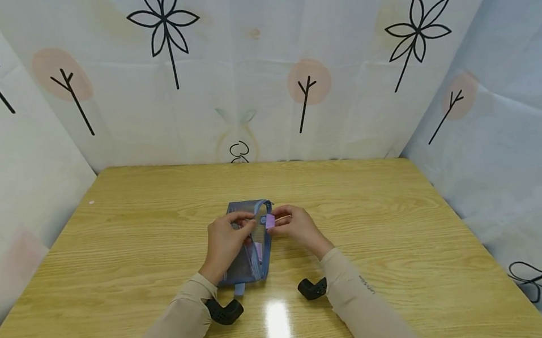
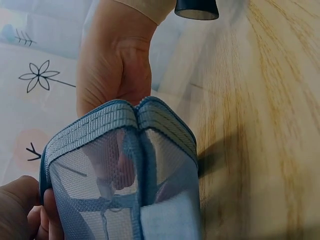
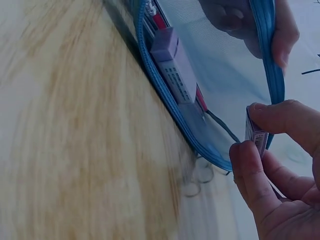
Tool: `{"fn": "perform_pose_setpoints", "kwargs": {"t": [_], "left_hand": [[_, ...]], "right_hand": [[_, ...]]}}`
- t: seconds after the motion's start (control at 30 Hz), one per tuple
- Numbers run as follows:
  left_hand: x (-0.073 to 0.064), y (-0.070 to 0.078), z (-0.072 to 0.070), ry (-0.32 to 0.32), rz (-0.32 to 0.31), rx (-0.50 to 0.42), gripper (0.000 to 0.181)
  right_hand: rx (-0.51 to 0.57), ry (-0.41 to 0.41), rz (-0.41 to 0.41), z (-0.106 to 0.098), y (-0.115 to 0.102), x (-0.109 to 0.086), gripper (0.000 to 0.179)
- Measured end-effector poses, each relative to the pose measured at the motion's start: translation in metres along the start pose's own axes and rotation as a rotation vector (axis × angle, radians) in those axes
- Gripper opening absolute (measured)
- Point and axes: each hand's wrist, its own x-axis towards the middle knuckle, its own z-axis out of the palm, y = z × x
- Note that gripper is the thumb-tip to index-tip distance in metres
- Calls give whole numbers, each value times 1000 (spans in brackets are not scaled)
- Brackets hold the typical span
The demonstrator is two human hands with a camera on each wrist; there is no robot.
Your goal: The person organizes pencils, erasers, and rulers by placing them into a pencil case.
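A blue mesh zip pouch (image 1: 245, 266) lies on the table between the hands, its zipped side open toward the right. The left hand (image 1: 226, 240) grips the pouch's upper edge between thumb and fingers; in the left wrist view its fingers (image 2: 25, 205) hold the mesh side. With thumb and fingertips the right hand (image 1: 299, 228) pinches a small purple block (image 1: 270, 221) with printed text, at the pouch's opening. Inside the pouch, the right wrist view shows a second purple block (image 3: 175, 70) with a printed white label, beside a thin red and dark stick-like item (image 3: 202, 100).
The wooden table (image 1: 386, 222) extends around the pouch on all sides. White patterned cloth (image 1: 235, 54) encloses its back and sides. A dark wrist device (image 1: 225, 312) sits by the left sleeve and another (image 1: 312, 289) by the right.
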Motion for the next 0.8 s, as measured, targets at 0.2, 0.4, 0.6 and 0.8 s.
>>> {"fn": "perform_pose_setpoints", "kwargs": {"t": [0.2, 0.4, 0.6, 0.8], "left_hand": [[0, -1, 0, -5, -7, 18, 16], [0, -1, -1, -12, 8, 16, 16], [-1, 1, -1, -2, 4, 15, 14], [-2, 2, -1, 3, -9, 6, 15]], "right_hand": [[-40, -26, -16, 7, 1, 1, 43], [-92, -47, -53, 12, 3, 4, 43], [-99, -58, -62, 16, 4, 7, 43], [-133, -70, -83, 18, 8, 9, 44]]}}
